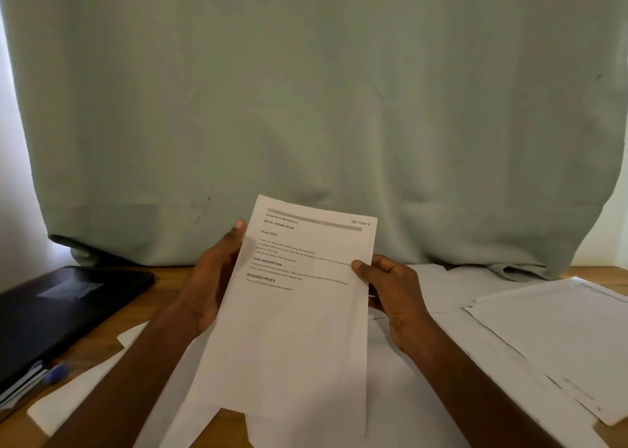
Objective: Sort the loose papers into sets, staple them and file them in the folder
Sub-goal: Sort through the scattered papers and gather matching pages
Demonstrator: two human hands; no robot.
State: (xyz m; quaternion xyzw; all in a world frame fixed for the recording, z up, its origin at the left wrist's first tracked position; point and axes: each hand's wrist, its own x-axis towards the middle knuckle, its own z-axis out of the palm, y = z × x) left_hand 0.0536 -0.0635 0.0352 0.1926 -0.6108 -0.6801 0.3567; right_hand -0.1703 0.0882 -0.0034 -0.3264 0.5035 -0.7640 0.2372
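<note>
Both forearms reach in from the near edge, and between them the printed sheet (299, 298) is lifted off the table (163, 277), tilted toward the camera. Left hand (210, 277) cups its left edge, fingertips behind; right hand (390, 291) pinches its right edge, thumb on front. Its header reads "Section 4", so this looks like the sorting step: reading a page to choose its set. Next it likely goes onto a matching pile. Loose papers (424, 379) lie beneath the sheet; a stack (560, 339) sits to its right, overhanging the table's near edge. Left of the sheet lies the black folder (68, 305), closed, with a blue pen (56, 373) beside it. No stapler is visible. Bare wood shows left of the sheet.
</note>
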